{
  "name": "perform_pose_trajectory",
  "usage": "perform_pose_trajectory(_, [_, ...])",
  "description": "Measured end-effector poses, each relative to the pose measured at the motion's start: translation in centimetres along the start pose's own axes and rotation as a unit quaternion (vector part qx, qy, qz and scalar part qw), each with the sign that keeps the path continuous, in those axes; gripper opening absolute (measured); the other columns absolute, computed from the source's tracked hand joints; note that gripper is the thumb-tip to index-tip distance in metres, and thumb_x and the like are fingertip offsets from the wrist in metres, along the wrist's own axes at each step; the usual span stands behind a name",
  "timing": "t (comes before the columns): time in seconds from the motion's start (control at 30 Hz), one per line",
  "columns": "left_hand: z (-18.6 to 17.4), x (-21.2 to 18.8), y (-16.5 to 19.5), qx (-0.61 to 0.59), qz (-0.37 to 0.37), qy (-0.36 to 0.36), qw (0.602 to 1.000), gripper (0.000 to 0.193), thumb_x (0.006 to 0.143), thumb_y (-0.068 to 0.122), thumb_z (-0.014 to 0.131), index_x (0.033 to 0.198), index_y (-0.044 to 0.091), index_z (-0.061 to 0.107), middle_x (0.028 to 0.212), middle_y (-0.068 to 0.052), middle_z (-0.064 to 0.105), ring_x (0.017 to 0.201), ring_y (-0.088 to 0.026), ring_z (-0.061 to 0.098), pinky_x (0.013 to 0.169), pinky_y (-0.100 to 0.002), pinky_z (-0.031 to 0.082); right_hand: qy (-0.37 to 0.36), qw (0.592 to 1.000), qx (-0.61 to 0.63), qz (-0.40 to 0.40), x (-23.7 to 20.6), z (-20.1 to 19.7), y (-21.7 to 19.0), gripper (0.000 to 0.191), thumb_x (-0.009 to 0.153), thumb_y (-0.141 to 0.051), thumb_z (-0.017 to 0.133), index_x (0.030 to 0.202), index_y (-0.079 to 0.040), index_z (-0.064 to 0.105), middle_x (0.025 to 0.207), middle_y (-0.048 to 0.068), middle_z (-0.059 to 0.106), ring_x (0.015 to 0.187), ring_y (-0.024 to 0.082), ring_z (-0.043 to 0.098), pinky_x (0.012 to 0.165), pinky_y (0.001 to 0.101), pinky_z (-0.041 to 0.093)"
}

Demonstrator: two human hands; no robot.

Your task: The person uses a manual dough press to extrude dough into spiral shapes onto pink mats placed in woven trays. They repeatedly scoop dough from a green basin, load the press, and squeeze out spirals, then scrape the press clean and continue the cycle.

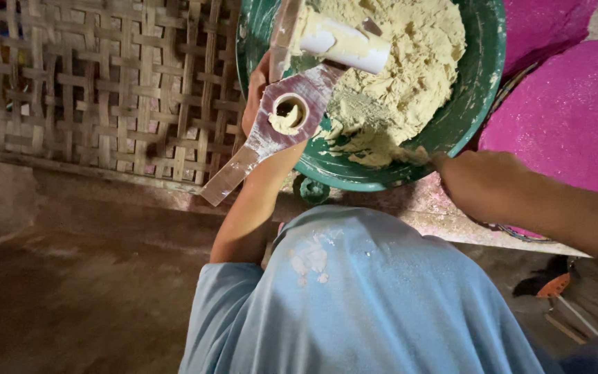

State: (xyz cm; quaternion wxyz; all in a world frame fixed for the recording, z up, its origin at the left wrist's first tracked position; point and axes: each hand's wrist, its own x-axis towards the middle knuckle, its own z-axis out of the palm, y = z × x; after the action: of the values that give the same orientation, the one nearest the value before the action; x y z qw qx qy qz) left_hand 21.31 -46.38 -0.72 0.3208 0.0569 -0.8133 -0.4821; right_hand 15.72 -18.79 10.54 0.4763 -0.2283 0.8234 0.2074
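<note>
L hand (256,93) grips the metal press (292,111) over the green basin (475,90) so its cup catches dough (396,62); R hand (444,161) digs in dough, grip can't tell.

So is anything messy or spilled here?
Yes. Pale dough is smeared over the green bowl's rim, and dried crumbs stick to the blue cloth on the person's lap. The metal press is caked too.

Green basin (482,83), pale yellow dough (410,62)
</note>
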Motion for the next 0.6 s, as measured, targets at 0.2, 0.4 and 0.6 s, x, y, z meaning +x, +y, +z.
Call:
perform_pose_trajectory(0.2, [0.1, -0.1, 0.0, 0.003, -0.003, 0.01, 1.0, 0.054, 0.096, 0.014, 0.086, 0.141, 0.01, 0.056, 0.146, -0.009, 0.058, 0.122, -0.015, 0.067, 0.103, -0.025, 0.058, 0.076, 0.98, 0.087, -0.163, 4.4, 2.9, -2.9, 0.039, 0.092, -0.013, 0.053, 0.129, 0.001, 0.053, 0.089, 0.028, 0.072, 0.089, 0.042, 0.073, 0.079, 0.0508, 0.058])
perform_pose_trajectory(0.4, [-0.1, 0.0, 0.0, 0.005, 0.0, 0.016, 1.0, 0.059, 0.096, 0.015, 0.087, 0.145, 0.01, 0.053, 0.15, -0.009, 0.057, 0.123, -0.014, 0.067, 0.103, -0.024, 0.058, 0.023, 0.997, 0.029, -0.064, 1.2, -1.1, 0.1, 0.034, 0.094, -0.014, 0.049, 0.124, -0.012, 0.064, 0.09, 0.017, 0.076, 0.085, 0.035, 0.074, 0.075, 0.0496, 0.058])
perform_pose_trajectory(0.6, [0.2, 0.0, 0.7, -0.008, -0.091, 0.017, 0.996, 0.067, 0.091, 0.019, 0.087, 0.146, 0.005, 0.052, 0.144, -0.009, 0.062, 0.12, -0.014, 0.069, 0.101, -0.025, 0.06, 0.042, 0.994, -0.084, -0.053, 3.9, 0.4, -0.8, 0.044, 0.093, -0.014, 0.049, 0.137, -0.005, 0.05, 0.091, 0.015, 0.075, 0.082, 0.029, 0.072, 0.064, 0.0428, 0.061])
